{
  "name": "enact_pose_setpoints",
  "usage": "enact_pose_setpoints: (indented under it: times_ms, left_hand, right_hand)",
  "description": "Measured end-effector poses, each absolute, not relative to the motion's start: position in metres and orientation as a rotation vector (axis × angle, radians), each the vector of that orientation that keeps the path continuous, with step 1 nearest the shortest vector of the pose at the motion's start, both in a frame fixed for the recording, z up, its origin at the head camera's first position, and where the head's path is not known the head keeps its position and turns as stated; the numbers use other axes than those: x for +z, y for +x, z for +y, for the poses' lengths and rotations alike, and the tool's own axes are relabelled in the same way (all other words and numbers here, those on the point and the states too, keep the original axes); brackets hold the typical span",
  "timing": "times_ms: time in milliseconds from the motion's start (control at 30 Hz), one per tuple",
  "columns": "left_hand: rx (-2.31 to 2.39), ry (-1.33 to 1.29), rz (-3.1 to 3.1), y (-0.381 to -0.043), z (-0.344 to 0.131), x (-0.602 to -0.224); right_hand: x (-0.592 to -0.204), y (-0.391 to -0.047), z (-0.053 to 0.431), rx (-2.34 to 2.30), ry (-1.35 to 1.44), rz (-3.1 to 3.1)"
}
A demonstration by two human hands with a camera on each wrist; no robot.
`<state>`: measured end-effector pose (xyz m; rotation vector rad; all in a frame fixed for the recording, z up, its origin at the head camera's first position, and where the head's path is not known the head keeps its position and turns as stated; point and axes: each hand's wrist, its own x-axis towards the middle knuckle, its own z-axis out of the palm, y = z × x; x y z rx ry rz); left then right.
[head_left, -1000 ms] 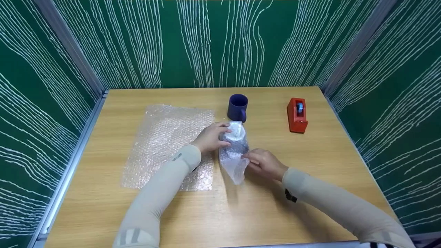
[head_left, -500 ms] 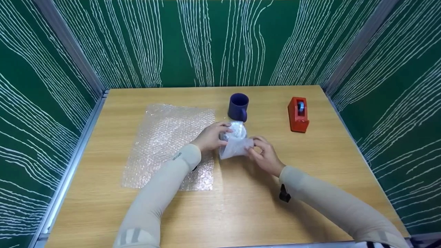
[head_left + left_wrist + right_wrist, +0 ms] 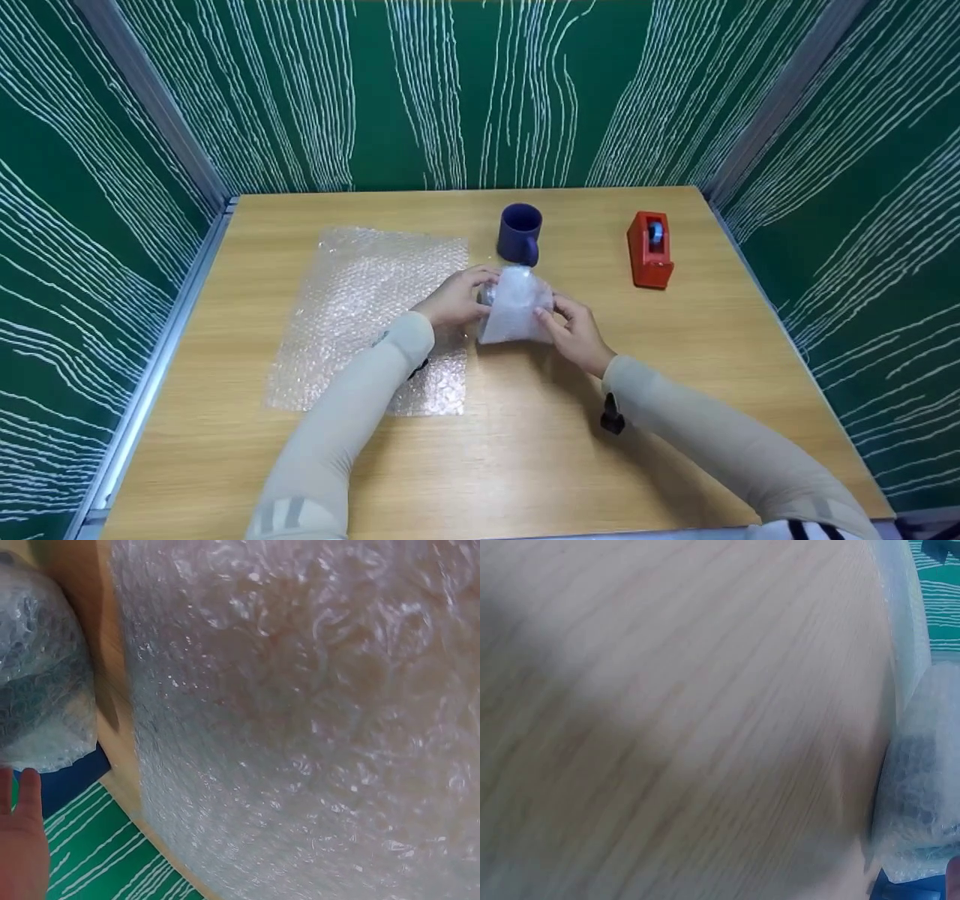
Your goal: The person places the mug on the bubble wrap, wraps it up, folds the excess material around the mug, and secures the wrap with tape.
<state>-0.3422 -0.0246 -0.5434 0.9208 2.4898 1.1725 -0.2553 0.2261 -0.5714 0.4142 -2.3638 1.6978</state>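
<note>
A bundle in bubble wrap (image 3: 519, 304) stands on the table in front of the dark blue mug (image 3: 519, 234); what is inside is hidden. My left hand (image 3: 456, 298) grips its left side, thumb and fingers spread round it. On the right, my right hand (image 3: 576, 330) holds the loose end of the wrap, folded up over the top, with the thumb on its front face. The left wrist view shows the wrapped bundle (image 3: 41, 675) with dark contents showing through and fingertips (image 3: 28, 799) at its edge. In the right wrist view the bundle (image 3: 919, 787) appears at the right edge.
A flat sheet of bubble wrap (image 3: 360, 315) lies to the left, partly under the left forearm. A red tape dispenser (image 3: 649, 251) with a blue roll stands at the back right. Green walls (image 3: 465, 90) with white lines surround the wooden table (image 3: 525, 465).
My right hand has lifted the wrap's loose end from the near side, folding it up and over the bundle's top. The left hand stays on the left side.
</note>
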Motion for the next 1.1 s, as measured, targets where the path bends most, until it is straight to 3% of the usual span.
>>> enact_pose_setpoints:
  times_ms: [333,1100]
  left_hand:
    - [1.378,0.811,2.315,-0.337,-0.028,-0.542]
    - [1.533,0.704,2.558,-0.325,-0.006,-0.551]
  right_hand:
    - [-0.571,-0.265,0.225,1.655,0.275,-2.358]
    - [-0.569,-0.266,0.209,1.638,0.059,-2.194]
